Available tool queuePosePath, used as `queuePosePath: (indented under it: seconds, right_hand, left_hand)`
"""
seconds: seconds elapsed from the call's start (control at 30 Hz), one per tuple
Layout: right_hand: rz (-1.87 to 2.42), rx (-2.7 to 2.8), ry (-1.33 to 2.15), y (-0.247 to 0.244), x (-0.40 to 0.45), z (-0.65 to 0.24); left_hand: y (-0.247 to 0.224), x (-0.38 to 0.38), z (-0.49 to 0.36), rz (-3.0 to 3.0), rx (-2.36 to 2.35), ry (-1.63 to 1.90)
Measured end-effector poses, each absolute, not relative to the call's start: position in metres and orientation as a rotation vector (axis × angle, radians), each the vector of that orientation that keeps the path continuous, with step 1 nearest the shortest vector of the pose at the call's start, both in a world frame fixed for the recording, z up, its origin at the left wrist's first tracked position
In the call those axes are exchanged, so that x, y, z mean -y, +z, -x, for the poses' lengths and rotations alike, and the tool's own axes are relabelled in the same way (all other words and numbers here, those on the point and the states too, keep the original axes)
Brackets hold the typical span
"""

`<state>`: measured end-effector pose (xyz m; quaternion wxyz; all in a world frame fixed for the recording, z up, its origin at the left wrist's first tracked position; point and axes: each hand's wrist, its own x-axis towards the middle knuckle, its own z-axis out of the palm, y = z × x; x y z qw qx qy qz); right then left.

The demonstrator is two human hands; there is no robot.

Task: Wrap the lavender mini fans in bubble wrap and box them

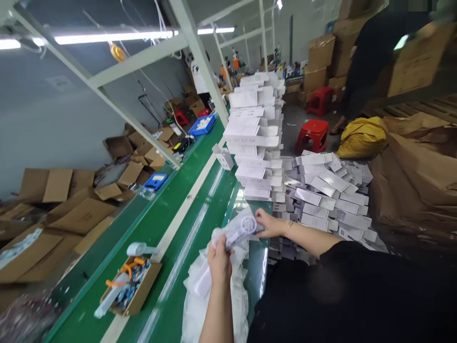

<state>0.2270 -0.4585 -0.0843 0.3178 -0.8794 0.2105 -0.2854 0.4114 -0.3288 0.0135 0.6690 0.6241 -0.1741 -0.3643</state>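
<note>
A white handheld fan (246, 226) with a round grille is inside a clear plastic bag (232, 224), held up over the bench edge. My left hand (219, 257) is closed around the handle end of the bagged fan. At the round head end, my right hand (266, 224) has its fingers pinched on the edge of the bag. Beneath my hands lies a heap of translucent bags (228, 305), with a pale item (203, 281) showing beside my left wrist.
White folded cartons (250, 128) are stacked high ahead, and more lie piled (324, 190) at the right. On the green conveyor (185, 257) stand a cardboard box (144, 290) of small parts and orange-handled tools, a white fan-like item (137, 249) and a small carton (223, 157). Another person (371, 57) stands back right.
</note>
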Motion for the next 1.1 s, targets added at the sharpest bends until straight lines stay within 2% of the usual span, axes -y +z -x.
queuePosePath:
  seconds: [0.17, 0.3, 0.37, 0.43, 0.63, 0.87, 1.0, 1.1]
  right_hand:
    - [2.216, -0.589, -0.795, -0.083, 0.461, -0.232]
    - [2.174, -0.549, -0.866, -0.086, 0.453, -0.238]
    - [2.112, -0.557, -0.864, -0.088, 0.448, -0.239]
    - [2.041, -0.563, -0.845, -0.089, 0.445, -0.238]
    - [2.002, -0.612, -0.807, -0.087, 0.449, -0.239]
    - [1.928, -0.693, -0.702, -0.101, 0.441, -0.242]
    - [1.951, -0.722, -0.616, -0.084, 0.449, -0.251]
    - [2.034, -0.68, -0.589, -0.055, 0.482, -0.272]
  left_hand:
    - [0.01, 0.341, -0.411, -1.808, 0.758, -0.354]
    - [0.028, 0.337, -0.39, -2.143, 1.566, 0.13]
    - [0.035, 0.345, -0.374, -2.211, 1.912, 0.221]
    - [0.038, 0.361, -0.362, -2.253, 2.058, 0.261]
    - [0.021, 0.396, -0.353, -2.476, 1.851, 0.134]
    - [-0.018, 0.347, -0.356, -2.123, 2.186, 0.051]
    - [-0.011, 0.334, -0.368, -2.049, 2.116, 0.028]
    - [0.006, 0.322, -0.382, -1.973, 1.803, -0.039]
